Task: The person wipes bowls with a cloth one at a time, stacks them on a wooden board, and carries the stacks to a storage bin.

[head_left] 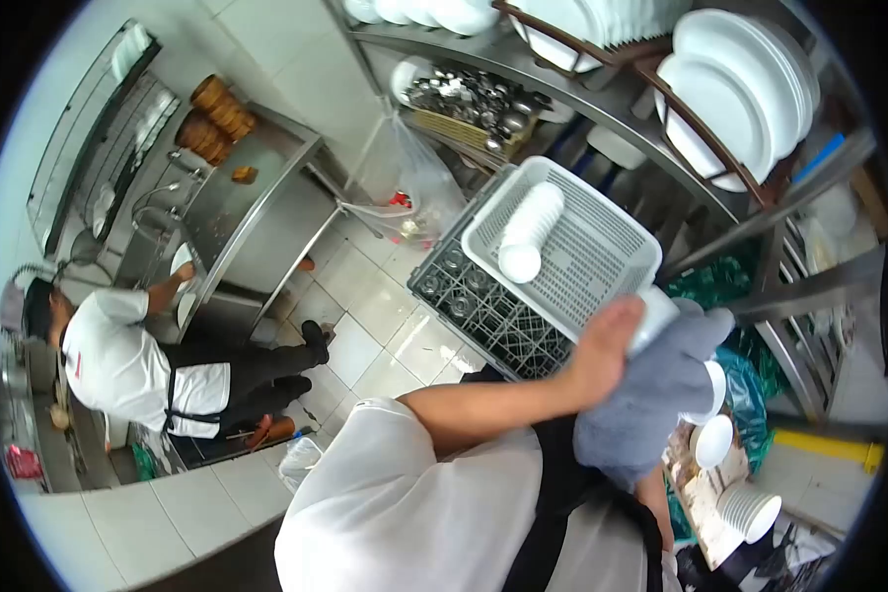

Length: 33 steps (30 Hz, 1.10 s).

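My left hand (607, 347) is closed on a small white bowl (655, 314), beside the corner of a grey plastic basket (612, 237). A grey cloth (646, 390) lies against the bowl and is wrapped over my right hand, whose fingers are hidden beneath it. Only my right forearm (653, 498) shows below the cloth. Inside the basket a nested stack of small white bowls (531, 232) lies on its side. The basket rests on a dark glass rack (498, 326) with several glasses in it.
Steel shelving above holds white plates (725, 104) and a cutlery basket (474, 109). More white bowls (745, 508) stand on a low surface at right. A clear bag (405, 187) hangs beyond the rack. At left, another person (128, 355) works at a steel sink (237, 212).
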Available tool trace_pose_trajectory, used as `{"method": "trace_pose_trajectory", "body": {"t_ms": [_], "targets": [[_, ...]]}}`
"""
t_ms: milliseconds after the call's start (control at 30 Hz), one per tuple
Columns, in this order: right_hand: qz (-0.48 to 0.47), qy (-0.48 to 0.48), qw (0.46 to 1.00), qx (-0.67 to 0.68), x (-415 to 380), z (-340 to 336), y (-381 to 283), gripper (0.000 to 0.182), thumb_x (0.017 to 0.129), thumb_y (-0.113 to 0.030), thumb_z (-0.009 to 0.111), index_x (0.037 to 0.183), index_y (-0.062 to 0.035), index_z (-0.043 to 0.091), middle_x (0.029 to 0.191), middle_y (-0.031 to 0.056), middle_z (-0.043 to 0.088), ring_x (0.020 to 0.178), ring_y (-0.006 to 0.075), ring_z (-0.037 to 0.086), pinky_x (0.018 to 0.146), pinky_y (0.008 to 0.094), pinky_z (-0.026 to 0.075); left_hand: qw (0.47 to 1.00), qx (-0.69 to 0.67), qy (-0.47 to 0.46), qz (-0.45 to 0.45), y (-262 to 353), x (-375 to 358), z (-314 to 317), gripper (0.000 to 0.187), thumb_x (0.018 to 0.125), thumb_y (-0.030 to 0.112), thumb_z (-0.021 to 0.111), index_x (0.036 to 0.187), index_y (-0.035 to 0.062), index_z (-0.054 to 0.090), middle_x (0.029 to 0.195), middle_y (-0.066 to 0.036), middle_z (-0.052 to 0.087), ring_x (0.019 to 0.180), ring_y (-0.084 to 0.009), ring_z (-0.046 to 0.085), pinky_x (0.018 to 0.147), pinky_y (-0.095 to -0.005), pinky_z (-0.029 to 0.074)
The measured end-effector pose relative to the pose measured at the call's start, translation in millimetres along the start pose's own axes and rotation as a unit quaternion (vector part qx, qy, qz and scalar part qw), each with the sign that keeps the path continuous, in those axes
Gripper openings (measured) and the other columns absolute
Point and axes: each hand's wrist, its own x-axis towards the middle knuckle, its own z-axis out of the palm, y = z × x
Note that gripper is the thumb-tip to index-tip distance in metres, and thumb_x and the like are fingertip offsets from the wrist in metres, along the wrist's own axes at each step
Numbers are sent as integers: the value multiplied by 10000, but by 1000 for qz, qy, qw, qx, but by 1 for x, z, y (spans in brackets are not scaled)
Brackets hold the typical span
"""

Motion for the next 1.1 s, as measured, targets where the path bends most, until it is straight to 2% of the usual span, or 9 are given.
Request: {"method": "trace_pose_trajectory", "body": {"t_ms": [233,367,567,633,700,767,867,1000,1100], "targets": [[14,35,999,22,1,-8,8,441,721,-226,693,1095,-32,563,1018,136,609,946,283,594,846,388,464,924,42,-283,255,25,-8,0,328,1003,292,445,811,32,499,720,52,449,703,-48,425,615,-286,388],[30,65,997,-10,-4,-28,20,439,732,-228,679,1106,-31,559,1013,145,610,941,302,598,839,399,468,924,-278,-262,-29,22,-1,18,291,1001,267,445,917,12,557,804,10,551,794,-61,495,703,-253,426],[-2,133,975,-176,-1,-52,33,511,698,-266,697,1115,-10,550,1021,190,606,960,353,597,847,414,474,846,173,-229,449,14,6,38,449,904,218,555,1302,24,478,1244,-221,468,1173,-407,443,1030,-416,326],[-72,97,951,-286,-8,-64,38,585,646,-301,734,1103,11,547,1035,224,602,983,382,591,863,418,475,865,195,-247,391,-2,2,55,503,912,271,548,1330,17,427,1284,-216,457,1236,-391,409,1071,-432,274],[-48,47,943,-327,-21,-56,29,581,638,-300,735,1091,14,549,1034,226,602,981,384,590,858,422,476,925,-96,-365,47,-8,2,61,530,993,427,361,1343,30,396,1294,-174,483,1199,-291,477,1037,-403,351],[0,20,944,-330,-39,-59,30,578,631,-298,736,1079,18,552,1034,229,603,979,385,590,853,426,477,849,-237,-375,-287,0,-6,67,611,994,513,287,1365,36,375,1254,-146,523,1114,-255,546,941,-358,438],[98,4,948,-302,-62,-84,32,572,620,-295,738,1061,22,556,1033,232,603,977,388,589,846,432,478,791,-165,-418,-416,-15,-18,70,657,980,559,288,1385,48,361,1228,-133,553,1065,-233,582,870,-322,487],[257,6,920,-297,-83,-135,49,566,606,-291,740,1038,28,562,1032,237,604,974,391,588,837,440,479,719,-177,-525,-420,-28,-19,69,582,983,507,363,1356,64,410,1203,-127,581,1019,-202,594,827,-320,514],[237,8,895,-377,-91,-162,86,556,546,-288,750,970,23,568,1003,229,608,940,371,595,795,426,486,859,44,-466,-208,-36,-8,58,411,970,343,488,1279,72,508,1100,-93,613,900,-162,603,748,-306,538]]}}
